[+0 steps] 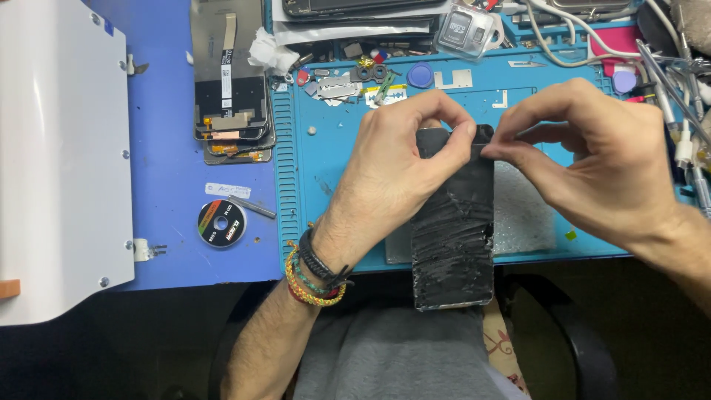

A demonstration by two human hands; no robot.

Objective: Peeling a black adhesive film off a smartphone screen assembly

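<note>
A: Which way does the black phone panel run?

B: Its long axis goes from twelve to six o'clock, leaning slightly; the top end points to twelve, under the fingers; the lower end hangs past the near edge of the blue work mat over the person's grey lap. Its dark face is streaked and scuffed.

A: And the surface around it?

B: The mat lies on a blue bench; at eleven o'clock from the panel sits a stack of phone screens; at nine o'clock, a small round spool with a metal tool just beside it; a white machine housing fills the far nine o'clock side; small parts, cables and a clear case clutter the twelve o'clock edge. The room beyond is dark.

A: The hands?

B: The left hand curls over the top left corner, thumb and forefinger pinched together on the panel's upper edge; braided bracelets ring that wrist. The right hand comes in from three o'clock, thumb and forefinger closed on the same edge at the top right; the fingertips of both nearly meet; the other fingers are loosely bent.
</note>
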